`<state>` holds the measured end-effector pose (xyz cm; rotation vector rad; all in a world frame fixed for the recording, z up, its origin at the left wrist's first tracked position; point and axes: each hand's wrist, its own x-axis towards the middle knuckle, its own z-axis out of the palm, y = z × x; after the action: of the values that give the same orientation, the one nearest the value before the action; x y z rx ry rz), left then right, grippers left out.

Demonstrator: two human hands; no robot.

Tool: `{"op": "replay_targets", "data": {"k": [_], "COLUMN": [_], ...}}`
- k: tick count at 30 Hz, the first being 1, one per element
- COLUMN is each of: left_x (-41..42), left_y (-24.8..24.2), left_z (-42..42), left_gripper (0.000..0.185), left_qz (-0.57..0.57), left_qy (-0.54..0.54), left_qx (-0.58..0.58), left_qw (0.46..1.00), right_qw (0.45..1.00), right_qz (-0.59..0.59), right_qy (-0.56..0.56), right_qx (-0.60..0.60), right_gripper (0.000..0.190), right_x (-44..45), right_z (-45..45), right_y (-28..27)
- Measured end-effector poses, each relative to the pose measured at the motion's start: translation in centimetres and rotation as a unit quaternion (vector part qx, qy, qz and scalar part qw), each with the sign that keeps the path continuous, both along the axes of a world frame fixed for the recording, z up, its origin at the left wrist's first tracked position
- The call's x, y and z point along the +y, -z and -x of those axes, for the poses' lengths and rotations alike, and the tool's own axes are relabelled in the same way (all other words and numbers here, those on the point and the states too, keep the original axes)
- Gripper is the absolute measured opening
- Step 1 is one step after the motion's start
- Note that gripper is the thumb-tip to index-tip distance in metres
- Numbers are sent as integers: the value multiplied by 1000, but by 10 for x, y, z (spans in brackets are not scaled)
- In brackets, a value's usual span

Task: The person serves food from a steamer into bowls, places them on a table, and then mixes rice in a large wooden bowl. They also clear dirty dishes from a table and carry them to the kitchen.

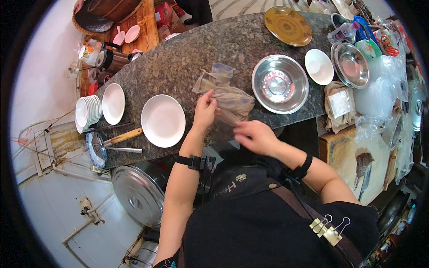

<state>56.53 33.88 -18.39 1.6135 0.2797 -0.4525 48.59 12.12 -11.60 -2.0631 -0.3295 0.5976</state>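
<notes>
A crumpled, stained beige cloth (233, 100) with faded purple patches lies on the speckled stone counter (181, 57). My left hand (205, 109) is at the cloth's left side, with thumb and fingers pinching its fabric. Motion blurs my right hand (254, 135), whose fingertips meet the cloth's near edge; whether they grip it is unclear. Just right of the cloth stands a shiny steel basin (280, 83). To the left of my left hand is a white plate (163, 120).
Farther left are another white plate (113, 104), stacked white bowls (87, 110) and a wooden-handled tool (124, 136) by a blue-rimmed dish (95, 150). Beyond the basin are a brown plate (288, 26), a white bowl (319, 67) and steel bowls (352, 65). Another person's legs (197, 11) show beyond the counter.
</notes>
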Motion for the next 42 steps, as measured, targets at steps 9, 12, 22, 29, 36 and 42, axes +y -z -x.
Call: {"op": "replay_targets", "data": {"k": [9, 12, 22, 29, 36, 42], "left_x": [-2, 2, 10, 8, -8, -4], "left_y": [6, 16, 37, 20, -33, -167], "left_z": [-8, -4, -2, -1, 29, 176], "left_gripper": [30, 30, 34, 37, 50, 59], "left_qz": [-40, -102, -184, -37, -154, -43], "left_qy": [-17, 6, -15, -16, -28, -31], "left_qx": [-23, -39, -106, 10, -195, -147], "left_qw": [999, 994, 977, 999, 968, 988], "right_qw": [598, 652, 930, 930, 911, 940], "right_qz": [-643, -572, 134, 216, 244, 225], "right_qy": [264, 282, 55, -124, -109, 116], "right_qx": [399, 411, -339, -270, -313, -230], "right_gripper": [53, 56, 56, 61, 59, 71], "right_x": [51, 17, 75, 18, 41, 130], "right_z": [-57, -21, -105, -7, -23, -116], "right_y": [48, 36, 12, 35, 53, 21]}}
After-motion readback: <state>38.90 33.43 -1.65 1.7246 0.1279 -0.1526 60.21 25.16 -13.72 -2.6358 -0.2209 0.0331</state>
